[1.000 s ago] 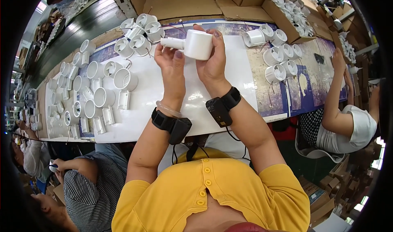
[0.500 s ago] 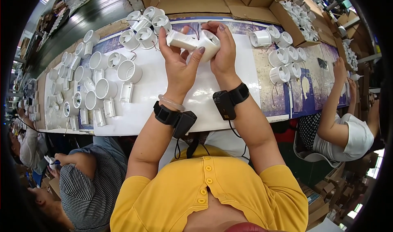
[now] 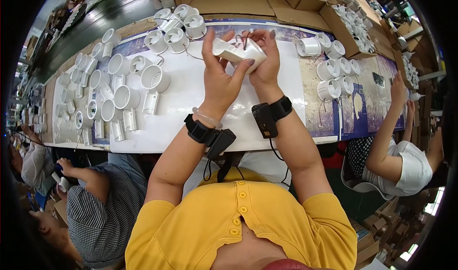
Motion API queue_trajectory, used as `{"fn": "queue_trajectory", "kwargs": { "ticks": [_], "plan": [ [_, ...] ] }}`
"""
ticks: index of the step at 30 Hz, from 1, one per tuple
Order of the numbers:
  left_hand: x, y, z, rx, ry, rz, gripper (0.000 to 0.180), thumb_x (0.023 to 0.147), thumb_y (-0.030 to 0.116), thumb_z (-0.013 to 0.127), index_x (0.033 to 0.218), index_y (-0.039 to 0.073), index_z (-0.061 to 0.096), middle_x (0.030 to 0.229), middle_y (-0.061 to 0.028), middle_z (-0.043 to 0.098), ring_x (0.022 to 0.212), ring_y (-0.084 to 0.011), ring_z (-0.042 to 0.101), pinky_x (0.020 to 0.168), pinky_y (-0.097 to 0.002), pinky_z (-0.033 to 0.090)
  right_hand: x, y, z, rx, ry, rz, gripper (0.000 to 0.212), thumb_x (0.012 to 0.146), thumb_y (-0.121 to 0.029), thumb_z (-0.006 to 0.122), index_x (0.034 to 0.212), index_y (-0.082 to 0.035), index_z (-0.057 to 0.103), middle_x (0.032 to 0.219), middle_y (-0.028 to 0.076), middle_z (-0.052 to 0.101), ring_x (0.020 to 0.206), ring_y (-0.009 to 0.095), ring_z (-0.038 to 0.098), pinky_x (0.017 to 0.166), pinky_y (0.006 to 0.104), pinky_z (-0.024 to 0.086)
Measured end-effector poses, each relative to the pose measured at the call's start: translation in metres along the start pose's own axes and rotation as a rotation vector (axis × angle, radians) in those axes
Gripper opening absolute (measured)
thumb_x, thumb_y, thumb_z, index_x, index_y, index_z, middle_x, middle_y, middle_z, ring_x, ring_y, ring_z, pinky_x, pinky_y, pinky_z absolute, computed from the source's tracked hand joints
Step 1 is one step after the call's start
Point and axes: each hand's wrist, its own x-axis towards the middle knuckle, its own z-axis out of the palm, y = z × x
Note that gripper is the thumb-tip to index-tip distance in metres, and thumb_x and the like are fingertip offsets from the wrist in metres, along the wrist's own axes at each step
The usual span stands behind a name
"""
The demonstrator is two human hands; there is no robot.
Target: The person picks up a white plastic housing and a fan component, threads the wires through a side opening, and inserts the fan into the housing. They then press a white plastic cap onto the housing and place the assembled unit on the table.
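Head view: from where I stand, both hands meet above the bench (image 3: 312,120), holding one white housing (image 3: 255,61) clear of the surface. The left hand (image 3: 221,85) grips the housing at its trough-shaped arm, thumb laid across the near side, fingers spread behind. The right hand (image 3: 267,66) cups the round body from the right, fingers curled over the far rim. The housing is tilted; dark reddish wires (image 3: 244,41) emerge from its top.

Beneath the hands, a white sheet (image 3: 171,122) covers the middle of the bench. To the left stand rows of white cylinders (image 3: 126,97), several with side arms attached. Near the left fingertips sits a cluster of fan units (image 3: 176,40) with trailing wires. A second cluster, white fan cylinders (image 3: 329,70), occupies the right side. Beyond it, an open cardboard box (image 3: 335,28) contains small white parts. Each wrist carries a black strap (image 3: 281,108) with a small black module (image 3: 264,121).
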Motion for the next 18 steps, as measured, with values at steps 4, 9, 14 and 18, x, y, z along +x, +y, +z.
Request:
{"fn": "queue_trajectory", "kwargs": {
  "ticks": [4, 9, 14, 18],
  "plan": [
    [0.003, 0.011, -0.004, 0.132, -0.022, 0.009, 0.079, 0.079, 0.014, 0.074, 0.139, 0.005, 0.025, 0.125, -0.0216, 0.051, 0.11, -0.0281, 0.057, 0.088, -0.0361, 0.05, 0.005, -0.004, -0.013, -0.104, -0.003, -0.033, 0.028, 0.097, -0.028, 0.046, 0.101, -0.002, 0.053, 0.096, 0.011, 0.061, 0.091, 0.022, 0.058, 0.085, 0.035, 0.047],
    [0.004, 0.06, -0.032, 0.406, -0.103, -0.222, 0.061, 0.08, 0.022, 0.073, 0.128, 0.003, 0.041, 0.114, -0.018, 0.058, 0.098, -0.0241, 0.062, 0.081, -0.0343, 0.052, 0.004, -0.022, -0.01, -0.256, -0.118, -0.136, 0.017, 0.094, -0.017, 0.049, 0.099, -0.001, 0.055, 0.094, 0.011, 0.061, 0.091, 0.02, 0.058, 0.086, 0.0326, 0.045],
    [-0.011, 0.087, -0.06, 0.494, -0.243, -0.38, 0.049, 0.083, 0.018, 0.071, 0.123, 0.002, 0.049, 0.102, -0.0112, 0.064, 0.086, -0.0174, 0.065, 0.075, -0.0284, 0.054, -0.008, -0.018, -0.004, -0.399, -0.445, -0.197, 0.026, 0.095, -0.023, 0.047, 0.104, 0.0, 0.053, 0.103, 0.012, 0.058, 0.1, 0.022, 0.055, 0.091, 0.0347, 0.042],
    [-0.041, 0.087, -0.092, 0.152, -0.086, -0.281, 0.042, 0.086, 0.012, 0.067, 0.123, 0.001, 0.05, 0.099, -0.0105, 0.065, 0.082, -0.016, 0.066, 0.073, -0.0261, 0.054, -0.02, -0.02, 0.014, -0.246, -0.51, -0.142, 0.029, 0.096, -0.028, 0.045, 0.104, -0.002, 0.054, 0.105, 0.012, 0.058, 0.102, 0.021, 0.053, 0.092, 0.0338, 0.04]
  ]
}}
